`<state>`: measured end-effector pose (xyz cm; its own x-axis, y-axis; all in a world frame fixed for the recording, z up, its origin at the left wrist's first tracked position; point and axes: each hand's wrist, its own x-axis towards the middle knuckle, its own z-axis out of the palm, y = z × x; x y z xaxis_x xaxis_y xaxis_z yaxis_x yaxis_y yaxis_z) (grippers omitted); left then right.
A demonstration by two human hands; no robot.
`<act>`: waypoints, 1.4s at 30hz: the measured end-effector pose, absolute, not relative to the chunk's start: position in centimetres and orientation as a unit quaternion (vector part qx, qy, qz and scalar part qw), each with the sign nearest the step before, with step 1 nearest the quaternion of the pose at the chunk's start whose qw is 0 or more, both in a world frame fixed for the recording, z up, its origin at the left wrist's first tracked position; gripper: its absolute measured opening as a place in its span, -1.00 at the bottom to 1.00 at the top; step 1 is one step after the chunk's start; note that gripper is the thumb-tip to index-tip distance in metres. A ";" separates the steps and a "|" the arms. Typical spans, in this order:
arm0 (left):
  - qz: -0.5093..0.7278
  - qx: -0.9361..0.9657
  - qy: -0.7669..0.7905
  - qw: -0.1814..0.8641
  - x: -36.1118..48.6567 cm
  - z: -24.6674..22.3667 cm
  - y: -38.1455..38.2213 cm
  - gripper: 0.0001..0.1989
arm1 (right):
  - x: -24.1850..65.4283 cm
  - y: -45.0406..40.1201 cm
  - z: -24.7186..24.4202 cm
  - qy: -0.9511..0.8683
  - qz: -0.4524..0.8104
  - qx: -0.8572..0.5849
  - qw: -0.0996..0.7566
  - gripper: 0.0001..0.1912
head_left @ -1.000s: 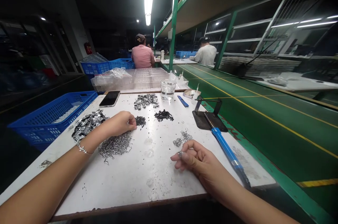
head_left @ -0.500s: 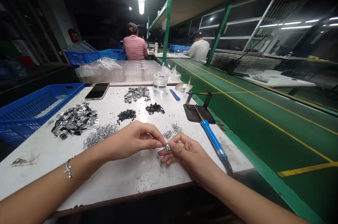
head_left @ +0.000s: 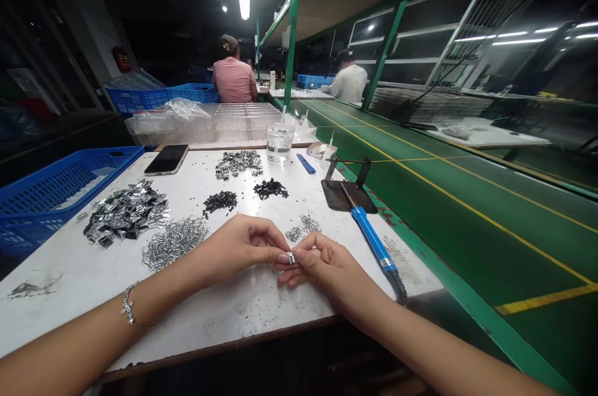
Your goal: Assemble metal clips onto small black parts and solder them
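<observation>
Between my two hands, over the front of the white table (head_left: 261,302), is a small shiny metal piece (head_left: 291,258). My right hand (head_left: 322,262) pinches it between thumb and forefinger. The thumb and forefinger of my left hand (head_left: 247,243) close on its left side; whether they also hold something tiny there is hidden. Just beyond the fingers lie small bent wire pieces (head_left: 303,228). Left of my left hand is a larger heap of wire pieces (head_left: 175,240). Two small piles of black parts (head_left: 220,202) sit farther back.
A heap of silvery metal parts (head_left: 128,212) lies left, another pile (head_left: 239,163) behind. A phone (head_left: 167,160), a glass of water (head_left: 279,142) and a blue soldering iron (head_left: 374,240) by its stand (head_left: 349,193) surround the work spot. A blue crate (head_left: 60,190) stands left; two people sit ahead.
My left fingertips have come in closer against the metal piece, which has turned slightly in the right-hand pinch. The whole view has shifted a little.
</observation>
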<state>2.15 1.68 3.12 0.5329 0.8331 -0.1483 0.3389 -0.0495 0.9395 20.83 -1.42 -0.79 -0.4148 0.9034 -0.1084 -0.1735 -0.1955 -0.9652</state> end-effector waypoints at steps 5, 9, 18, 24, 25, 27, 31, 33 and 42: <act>0.241 0.689 0.427 0.534 2.1 2.6 1.7 -0.90 | 20.9 -1.4 -0.8 -0.496 0.680 -0.365 0.398 -0.67; 0.231 0.716 0.422 0.506 1.8 2.6 1.7 -0.91 | 20.9 -1.5 -0.5 -0.505 0.680 -0.371 0.381 -0.67; 0.244 0.753 0.437 0.428 2.1 2.7 1.1 -0.92 | 20.8 -1.5 -0.6 -0.495 0.678 -0.382 0.386 -0.66; 0.318 0.800 0.417 0.292 2.7 2.1 0.4 -0.93 | 20.9 -1.4 -1.0 -0.439 0.694 -0.373 0.432 -0.72; 0.343 0.812 0.398 0.254 2.8 1.9 0.2 -0.92 | 20.9 -1.4 -0.9 -0.426 0.700 -0.367 0.440 -0.74; 0.392 0.831 0.350 0.183 3.1 1.5 -0.2 -0.89 | 20.9 -1.3 -0.8 -0.407 0.709 -0.356 0.452 -0.77; 0.431 0.847 0.294 0.099 3.5 0.8 -0.6 -0.86 | 20.8 -1.2 -1.0 -0.397 0.716 -0.337 0.465 -0.79; 0.421 0.850 0.299 0.100 3.6 0.7 -0.6 -0.86 | 20.8 -1.3 -1.2 -0.406 0.713 -0.330 0.468 -0.79; 0.381 0.814 0.409 0.161 3.4 0.8 -0.7 -0.96 | 21.4 -2.5 -0.9 -0.559 0.637 -0.362 0.390 -0.79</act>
<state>3.35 -0.68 0.82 0.3763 0.7878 0.4877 0.5423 -0.6140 0.5734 21.39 -2.45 -0.91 -0.4348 0.9002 -0.0256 -0.0918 -0.0726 -0.9931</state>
